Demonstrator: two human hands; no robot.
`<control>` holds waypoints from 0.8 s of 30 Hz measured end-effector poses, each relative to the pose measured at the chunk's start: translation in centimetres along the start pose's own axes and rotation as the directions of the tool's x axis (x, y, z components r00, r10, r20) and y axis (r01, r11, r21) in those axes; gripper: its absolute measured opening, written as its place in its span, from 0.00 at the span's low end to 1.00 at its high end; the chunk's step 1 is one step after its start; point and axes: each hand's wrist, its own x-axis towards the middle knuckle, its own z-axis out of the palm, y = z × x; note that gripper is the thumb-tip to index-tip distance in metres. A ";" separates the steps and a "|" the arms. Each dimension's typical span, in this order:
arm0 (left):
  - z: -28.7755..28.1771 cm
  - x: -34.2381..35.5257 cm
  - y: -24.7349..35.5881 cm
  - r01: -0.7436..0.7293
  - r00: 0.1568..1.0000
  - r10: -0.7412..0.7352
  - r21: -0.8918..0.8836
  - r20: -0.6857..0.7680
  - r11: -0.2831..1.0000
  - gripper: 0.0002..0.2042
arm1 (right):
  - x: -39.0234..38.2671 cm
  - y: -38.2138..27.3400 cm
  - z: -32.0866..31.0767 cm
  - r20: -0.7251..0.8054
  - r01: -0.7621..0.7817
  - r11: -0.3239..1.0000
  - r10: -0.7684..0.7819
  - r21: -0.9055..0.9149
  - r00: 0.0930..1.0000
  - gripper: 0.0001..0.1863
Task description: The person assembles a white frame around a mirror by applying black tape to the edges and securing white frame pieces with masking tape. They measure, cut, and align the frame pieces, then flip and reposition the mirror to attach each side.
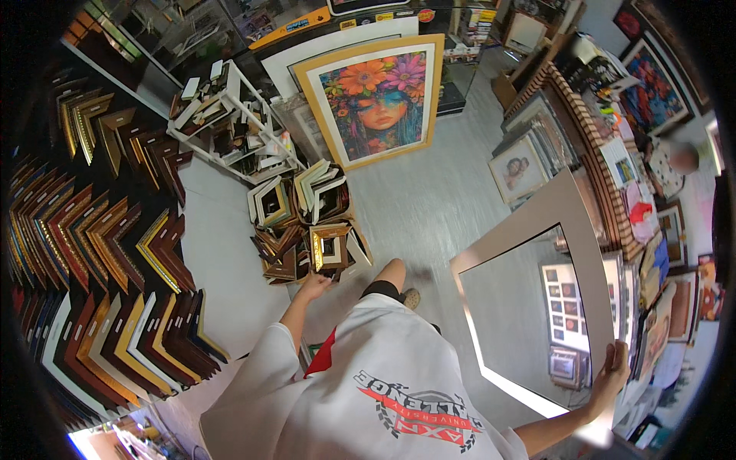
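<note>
My right hand (611, 377) grips the lower right edge of a large grey picture mat (586, 245) with a rectangular window cut in it. The mat is held up at a tilt on my right, and the floor and things behind show through its opening. On the other side, my left hand (314, 287) hangs low with its fingers curled, right beside a small gold-edged frame piece (330, 247). Whether those fingers hold anything is hidden. The frame piece sits among several corner samples (270, 201) in boxes on the floor.
A framed flower-and-face picture (376, 103) leans upright ahead. Moulding samples (100, 230) cover the left wall. A white rack (230, 115) of offcuts stands near them. Leaning frames (519, 170) line a striped-cloth table (606, 161) at right, with another person (668, 165) beyond.
</note>
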 end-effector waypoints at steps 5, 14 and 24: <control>-3.0 8.7 6.8 0.090 0.996 -0.092 -0.104 -0.015 0.991 0.20 | 10.4 -1.8 4.3 -0.066 0.082 0.996 -0.084 -0.040 0.994 0.07; -15.1 33.0 31.3 -0.346 0.807 0.404 0.210 -0.430 0.914 0.24 | 26.2 -5.0 10.4 -0.145 0.001 0.999 -0.006 -0.033 0.989 0.11; -29.5 45.3 53.2 -0.394 0.618 0.626 0.502 -0.475 0.770 0.32 | 39.8 -9.0 16.9 -0.305 0.076 0.996 -0.088 -0.049 0.948 0.10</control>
